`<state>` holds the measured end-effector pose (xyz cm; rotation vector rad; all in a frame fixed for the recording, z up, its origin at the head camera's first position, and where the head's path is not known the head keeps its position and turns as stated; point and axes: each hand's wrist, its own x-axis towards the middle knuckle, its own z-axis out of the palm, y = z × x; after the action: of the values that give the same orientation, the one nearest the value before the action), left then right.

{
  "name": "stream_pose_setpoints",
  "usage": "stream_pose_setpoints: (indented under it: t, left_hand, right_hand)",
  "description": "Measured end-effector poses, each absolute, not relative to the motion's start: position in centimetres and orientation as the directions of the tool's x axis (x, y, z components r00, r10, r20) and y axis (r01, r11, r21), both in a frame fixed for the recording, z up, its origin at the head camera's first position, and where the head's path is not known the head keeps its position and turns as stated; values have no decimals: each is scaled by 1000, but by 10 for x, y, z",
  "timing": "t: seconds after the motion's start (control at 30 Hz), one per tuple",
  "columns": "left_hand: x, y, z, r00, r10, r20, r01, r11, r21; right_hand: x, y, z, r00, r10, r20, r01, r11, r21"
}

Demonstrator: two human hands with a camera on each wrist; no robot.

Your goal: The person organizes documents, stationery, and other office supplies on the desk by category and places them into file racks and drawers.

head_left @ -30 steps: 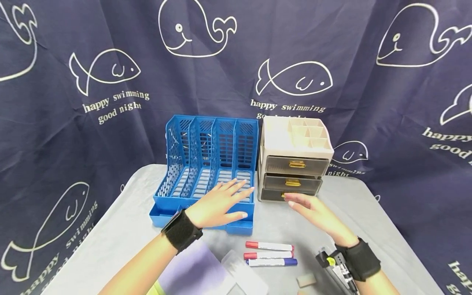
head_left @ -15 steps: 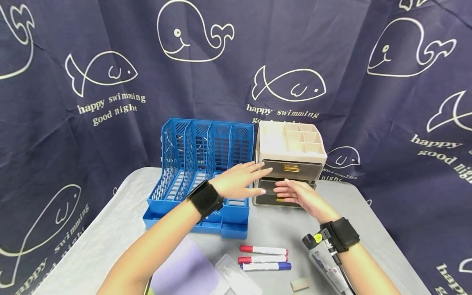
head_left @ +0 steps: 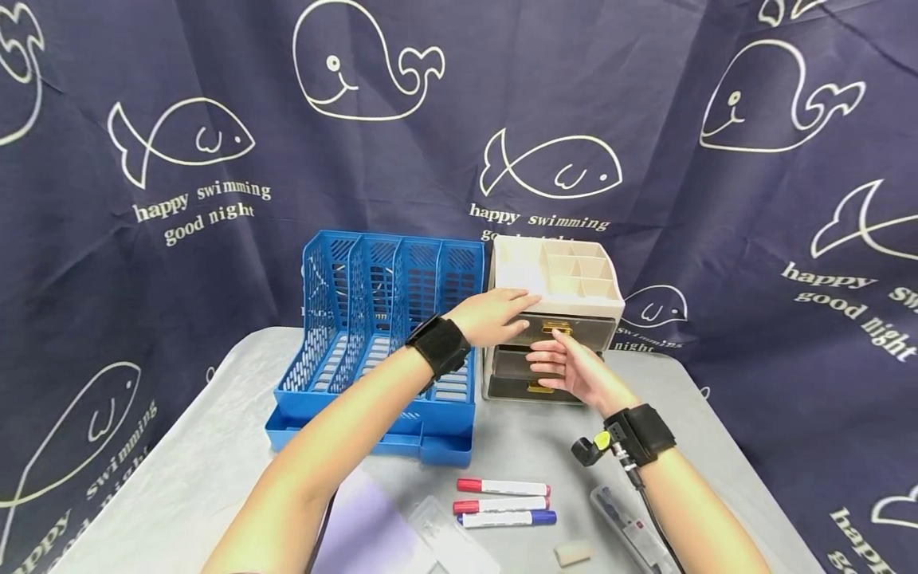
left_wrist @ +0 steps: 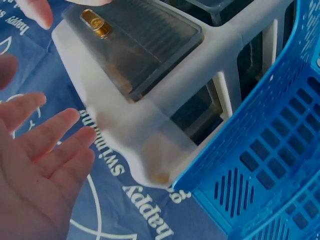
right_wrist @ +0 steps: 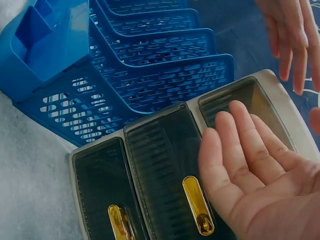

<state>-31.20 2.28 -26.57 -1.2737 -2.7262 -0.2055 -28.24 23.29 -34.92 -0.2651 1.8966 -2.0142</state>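
A cream desktop drawer unit (head_left: 519, 267) with smoky drawers and gold handles stands at the back right. My left hand (head_left: 495, 316) is at its upper left front, fingers stretched out near the top drawer (head_left: 591, 330); contact is unclear. In the left wrist view that hand (left_wrist: 45, 170) has spread fingers and holds nothing. My right hand (head_left: 582, 373) is in front of the drawers, fingers slightly bent, palm bare. Its thumb tip is near the top drawer's gold handle (head_left: 556, 327) in the head view. The right wrist view shows the middle drawer's handle (right_wrist: 198, 205) beside the right fingers.
A blue file rack (head_left: 437, 414) stands left of the drawer unit, close beside it. Nearer the front lie two red markers (head_left: 505, 487), a blue marker (head_left: 505, 519), an eraser (head_left: 574, 552), a clear case (head_left: 452, 538), a purple sheet (head_left: 366, 526) and another clear case (head_left: 627, 526).
My left hand has moved right and up from over the blue rack to the drawer unit. The right hand has risen from the bottom drawer toward the top one. The view has shifted slightly.
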Motion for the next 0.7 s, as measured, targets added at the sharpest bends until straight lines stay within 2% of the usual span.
stream_pose_setpoints:
  t: [0.33, 0.57, 0.7]
  left_hand:
    - [-337, 50, -270, -659, 704, 266, 721, 691, -42]
    - [-346, 54, -270, -678, 655, 334, 695, 719, 1]
    - [-351, 55, -271, -675, 652, 346, 691, 723, -14]
  right_hand:
    - [-290, 234, -348, -936, -320, -146, 210, -177, -962]
    - [-296, 228, -352, -953, -257, -161, 238, -305, -922]
    - [-298, 227, -351, -958, -223, -180, 254, -367, -895]
